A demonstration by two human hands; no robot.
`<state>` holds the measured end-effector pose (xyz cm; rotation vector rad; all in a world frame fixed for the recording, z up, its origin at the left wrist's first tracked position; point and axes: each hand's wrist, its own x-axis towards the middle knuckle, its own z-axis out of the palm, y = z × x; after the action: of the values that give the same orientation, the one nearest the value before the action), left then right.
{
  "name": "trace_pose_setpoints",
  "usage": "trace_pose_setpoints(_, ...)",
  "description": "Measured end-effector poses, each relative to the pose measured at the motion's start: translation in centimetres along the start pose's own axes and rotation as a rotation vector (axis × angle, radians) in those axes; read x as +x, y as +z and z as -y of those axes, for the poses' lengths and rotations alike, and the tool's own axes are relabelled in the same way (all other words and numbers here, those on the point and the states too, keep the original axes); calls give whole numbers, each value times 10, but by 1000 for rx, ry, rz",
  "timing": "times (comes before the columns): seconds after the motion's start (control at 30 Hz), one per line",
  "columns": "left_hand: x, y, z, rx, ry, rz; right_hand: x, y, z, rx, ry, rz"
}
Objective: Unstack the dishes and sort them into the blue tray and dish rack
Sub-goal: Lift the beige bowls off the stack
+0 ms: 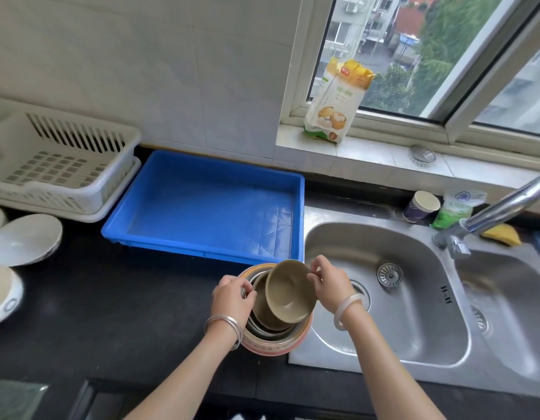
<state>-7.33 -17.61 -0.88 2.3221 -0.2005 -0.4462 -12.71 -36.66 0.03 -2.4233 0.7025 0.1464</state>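
Sorting barely begun: the top bowl is coming off the stack.

The right hand (330, 283) pinches the rim of a tan bowl (289, 291), tilting it up out of the nested stack (276, 334) at the counter's front edge, just beside the sink (383, 298); the left hand (233, 298) has its grip closed on a metal rim to steady the stack. The blue tray (214, 207) at the counter's back edge holds nothing, and the white dish rack (59, 165) in the back left corner shows no dishes. White plates (25, 239) lie loose at the counter's left edge. By my judgement, nearly all remains.
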Motion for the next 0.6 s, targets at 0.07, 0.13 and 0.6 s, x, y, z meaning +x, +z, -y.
trace_pose_setpoints(0.07, 2, 0, -2, 1, -14, -19, -2, -5, 0, 103, 21, -29)
trace_pose_setpoints(0.13, 4, -2, -3, -22, -28, -23, -2, -10, 0, 167, 32, -46)
trace_pose_setpoints(0.6, 7, -51, 8, -294, -114, -71, 9, -26, 57, 426, 6, -146)
